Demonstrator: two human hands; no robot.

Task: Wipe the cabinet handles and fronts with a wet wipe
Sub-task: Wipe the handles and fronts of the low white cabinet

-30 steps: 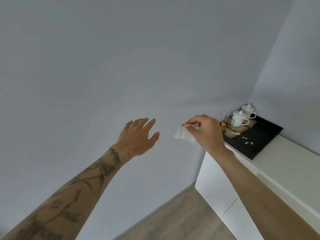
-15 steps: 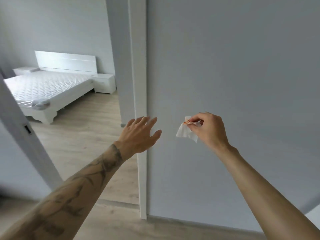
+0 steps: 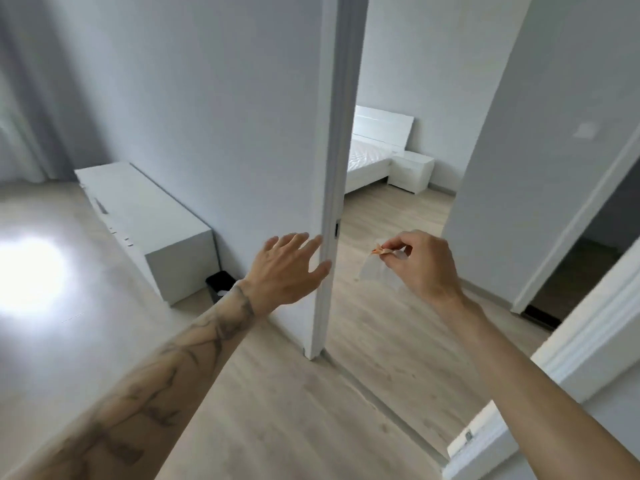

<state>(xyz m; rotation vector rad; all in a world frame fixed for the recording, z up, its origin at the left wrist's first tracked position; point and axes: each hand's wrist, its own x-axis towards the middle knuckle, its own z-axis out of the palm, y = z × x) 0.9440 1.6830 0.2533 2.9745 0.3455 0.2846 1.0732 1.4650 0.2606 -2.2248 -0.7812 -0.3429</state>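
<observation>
My right hand (image 3: 420,263) pinches a white wet wipe (image 3: 375,271) by its top edge, and the wipe hangs down in the air over the wooden floor. My left hand (image 3: 289,268) is held out with its fingers spread, holding nothing, just in front of the edge of a white door frame (image 3: 329,202). A long low white cabinet (image 3: 138,216) stands against the wall to the left, well beyond both hands, with dark handle slots along its front.
A small black bin (image 3: 220,284) sits on the floor at the cabinet's near end. Through the doorway are a white bed (image 3: 370,157) and a white nightstand (image 3: 410,171). A second white door frame (image 3: 571,230) stands at right. Sun glare covers the floor at left.
The view has swung left, from a tray with teacups on a white cabinet, past a bare wall, to the doorway and the low cabinet. Both hands keep their pose; the wipe stays pinched.
</observation>
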